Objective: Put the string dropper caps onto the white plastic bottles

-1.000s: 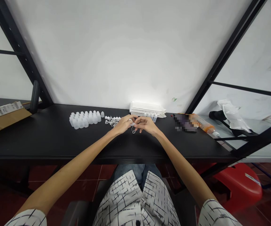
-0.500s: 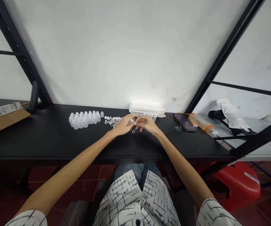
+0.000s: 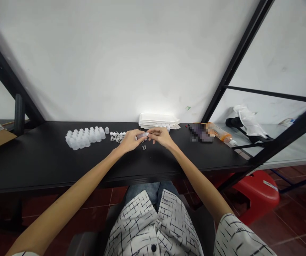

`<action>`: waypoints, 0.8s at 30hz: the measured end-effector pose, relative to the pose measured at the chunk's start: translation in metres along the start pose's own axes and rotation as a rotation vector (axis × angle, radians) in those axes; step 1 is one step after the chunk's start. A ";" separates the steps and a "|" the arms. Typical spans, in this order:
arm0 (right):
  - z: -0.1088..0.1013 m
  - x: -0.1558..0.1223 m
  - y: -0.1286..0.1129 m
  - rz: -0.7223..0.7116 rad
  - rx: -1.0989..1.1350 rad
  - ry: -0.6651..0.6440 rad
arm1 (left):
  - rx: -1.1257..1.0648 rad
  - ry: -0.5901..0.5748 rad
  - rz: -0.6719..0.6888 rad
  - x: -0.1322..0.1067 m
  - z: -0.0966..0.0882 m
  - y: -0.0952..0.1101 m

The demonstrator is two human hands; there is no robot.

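Your head has turned slightly right since the last frame; your left hand [image 3: 127,140] closes on a small white bottle [image 3: 142,135], right fingertips [image 3: 149,132] pinching its end, thin loop [image 3: 143,146] hanging below.

One left hand [image 3: 127,140] and one right hand [image 3: 161,137] hold one small plastic piece [image 3: 143,135] between them — one stack of white trays [image 3: 158,121] and one orange tube [image 3: 222,133] lie beyond. The translucent plastic bottles [image 3: 83,138] on the bench [image 3: 49,167] number well over a dozen — too overlapped to count exactly.
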State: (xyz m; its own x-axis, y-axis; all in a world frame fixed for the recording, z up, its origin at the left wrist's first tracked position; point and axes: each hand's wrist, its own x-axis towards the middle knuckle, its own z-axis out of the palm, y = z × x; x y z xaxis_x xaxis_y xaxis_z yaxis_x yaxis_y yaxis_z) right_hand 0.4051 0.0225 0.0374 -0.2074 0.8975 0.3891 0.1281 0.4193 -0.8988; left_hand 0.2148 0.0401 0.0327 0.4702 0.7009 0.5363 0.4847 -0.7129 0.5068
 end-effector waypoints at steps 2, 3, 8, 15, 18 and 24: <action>0.000 -0.001 -0.001 0.007 0.013 -0.041 | 0.026 0.021 0.029 0.000 0.000 -0.002; 0.001 -0.002 -0.002 0.012 0.023 -0.064 | 0.034 0.030 0.043 -0.001 0.000 -0.002; 0.003 -0.003 -0.005 0.028 0.048 -0.114 | 0.054 0.063 0.095 -0.003 0.000 -0.001; 0.001 -0.002 -0.006 0.024 0.064 -0.063 | -0.082 0.085 -0.010 0.000 -0.004 0.005; 0.000 -0.001 -0.005 0.020 0.038 -0.032 | -0.182 0.080 -0.114 0.003 -0.007 0.004; -0.002 -0.001 -0.002 0.011 0.028 -0.027 | -0.243 -0.017 -0.121 0.003 -0.009 0.003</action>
State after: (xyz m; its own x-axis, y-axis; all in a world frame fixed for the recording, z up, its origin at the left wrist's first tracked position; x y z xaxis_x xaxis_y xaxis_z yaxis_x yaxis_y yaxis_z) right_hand 0.4070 0.0212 0.0398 -0.2327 0.8977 0.3741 0.1038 0.4054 -0.9082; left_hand 0.2109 0.0398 0.0414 0.4326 0.7802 0.4519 0.3474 -0.6068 0.7150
